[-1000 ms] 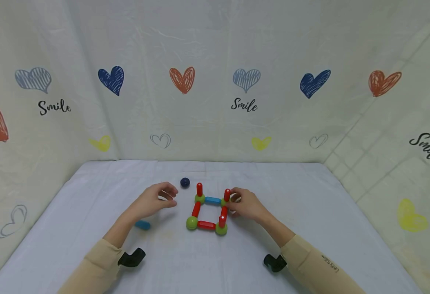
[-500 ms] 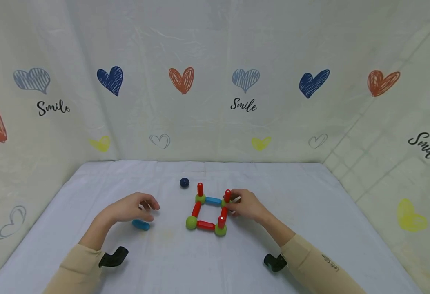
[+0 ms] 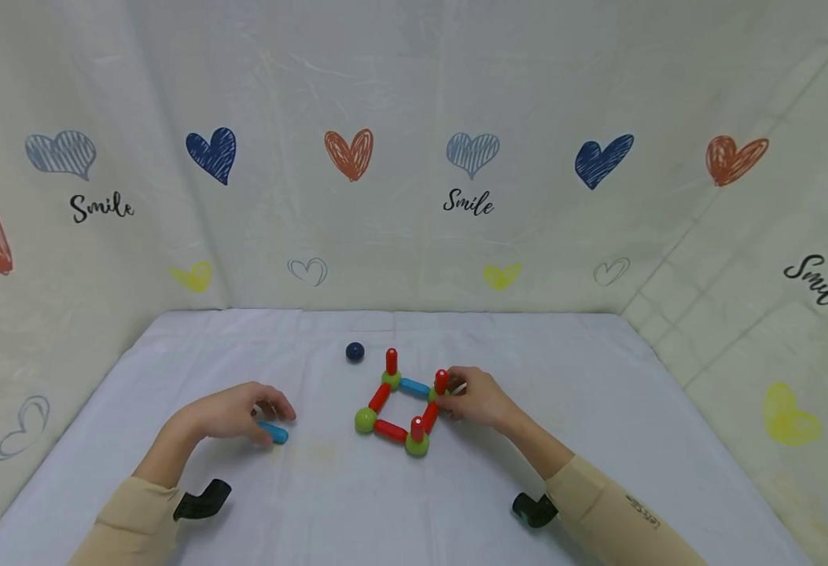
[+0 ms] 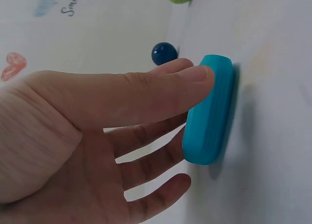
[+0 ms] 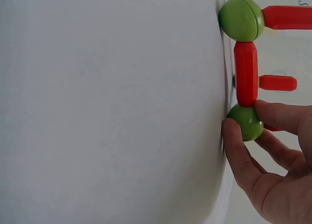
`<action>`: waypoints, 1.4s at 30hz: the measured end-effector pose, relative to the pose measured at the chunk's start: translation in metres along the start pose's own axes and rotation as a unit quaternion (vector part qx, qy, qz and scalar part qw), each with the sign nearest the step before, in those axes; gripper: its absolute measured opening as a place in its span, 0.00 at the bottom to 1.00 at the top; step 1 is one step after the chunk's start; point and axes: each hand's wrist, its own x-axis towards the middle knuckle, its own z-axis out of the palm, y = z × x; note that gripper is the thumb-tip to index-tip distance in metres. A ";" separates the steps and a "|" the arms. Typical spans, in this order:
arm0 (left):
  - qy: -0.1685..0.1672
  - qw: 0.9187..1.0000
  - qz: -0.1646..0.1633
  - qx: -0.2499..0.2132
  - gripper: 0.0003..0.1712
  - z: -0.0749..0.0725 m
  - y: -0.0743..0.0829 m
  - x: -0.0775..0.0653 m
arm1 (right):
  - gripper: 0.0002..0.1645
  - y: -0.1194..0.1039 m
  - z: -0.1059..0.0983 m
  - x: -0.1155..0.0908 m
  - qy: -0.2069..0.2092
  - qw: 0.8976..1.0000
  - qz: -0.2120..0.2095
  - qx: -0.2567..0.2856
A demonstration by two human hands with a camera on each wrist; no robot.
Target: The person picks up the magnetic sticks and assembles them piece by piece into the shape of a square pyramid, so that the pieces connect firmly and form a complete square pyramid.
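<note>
My left hand [image 3: 237, 413] is at a loose blue rod [image 3: 274, 432] lying on the cloth. In the left wrist view the straight thumb overlaps the near side of the blue rod [image 4: 209, 117], and loosely bent fingers reach toward its far side; a firm grip is not visible. My right hand [image 3: 479, 397] pinches a green ball [image 5: 247, 122] at the far right corner of a square frame. Green balls at the corners join red rods [image 3: 390, 430] and one blue rod [image 3: 414, 387]. Three corners carry upright red rods; the near left green ball [image 3: 366, 420] carries none.
A dark blue ball [image 3: 355, 352] sits alone behind the frame, toward the left. White cloth [image 3: 357, 511] covers the table. A printed curtain [image 3: 399, 236] with hearts stands at the back and sides.
My left hand has moved left and down to the loose blue rod. The square frame has turned slightly clockwise, with my right hand still holding its far right corner.
</note>
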 end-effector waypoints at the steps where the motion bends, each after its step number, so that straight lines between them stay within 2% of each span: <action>1: 0.001 1.000 -0.001 0.001 0.19 0.000 -0.001 0.000 | 0.16 0.000 0.000 -0.001 -0.002 1.000 -0.001 -0.001; 14: 0.010 1.000 -0.006 -0.018 0.12 0.004 -0.006 -0.003 | 0.16 0.003 -0.002 -0.009 -0.009 1.000 0.002 -0.013; 23: 0.015 1.000 0.014 -0.016 0.09 0.005 -0.005 0.000 | 0.20 0.010 -0.017 -0.009 -0.063 0.998 -0.011 0.004; 30: 0.046 0.999 0.026 0.001 0.10 0.004 -0.004 0.005 | 0.17 0.011 -0.027 0.003 -0.063 0.997 -0.001 0.051; 38: 0.082 0.996 0.025 0.011 0.09 0.007 0.000 0.012 | 0.21 0.010 -0.022 0.019 -0.075 0.994 0.020 0.075; 42: 0.101 0.994 0.028 0.010 0.11 0.009 0.001 0.014 | 0.20 0.011 -0.019 0.027 -0.085 0.993 0.024 0.084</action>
